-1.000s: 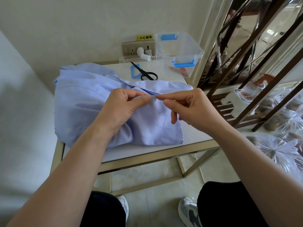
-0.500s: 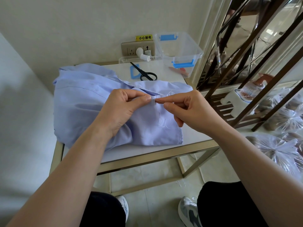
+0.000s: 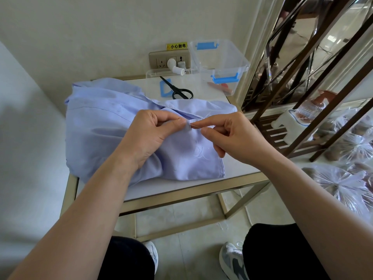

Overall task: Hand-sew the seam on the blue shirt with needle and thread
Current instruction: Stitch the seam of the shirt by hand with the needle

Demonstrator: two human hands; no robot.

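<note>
Compared with a second ago, when the fingertips of both hands met on the cloth, a small gap has been opened between them, and the needle point(image 3: 193, 125) is now laid bare across it. The rest is found unmoved.

The blue shirt point(image 3: 101, 126), soft, matt and creased, is heaped over the left and middle of the desk point(image 3: 181, 194), whose smooth white top is carried on a brass-coloured metal frame. A fold at the shirt's seam is pinched between thumb and forefinger of the left hand point(image 3: 149, 136), its other fingers curled into the cloth. Part of the seam is hidden by this hand, and where the needle enters the fabric cannot be made out. The thin, straight needle is pinched at its right end by the thumb and forefinger of the right hand point(image 3: 230, 136), the remaining fingers being loosely curled. Fine white thread point(image 3: 198, 153) is seen in loops on the cloth below that hand.

Behind the shirt, a socket plate point(image 3: 161, 60) with a white plug point(image 3: 175, 66) is set in the wall under a yellow label point(image 3: 176, 46). Black-handled scissors point(image 3: 179, 90) lie flat on the desk; a clear plastic box point(image 3: 222, 57) with blue latches stands at the far right corner. Further right, a dark metal rack point(image 3: 302, 98) and knotted clear bags point(image 3: 343, 182) are seen. Below the desk, shoes point(image 3: 232, 261) rest on the pale tiled floor point(image 3: 191, 229).
</note>
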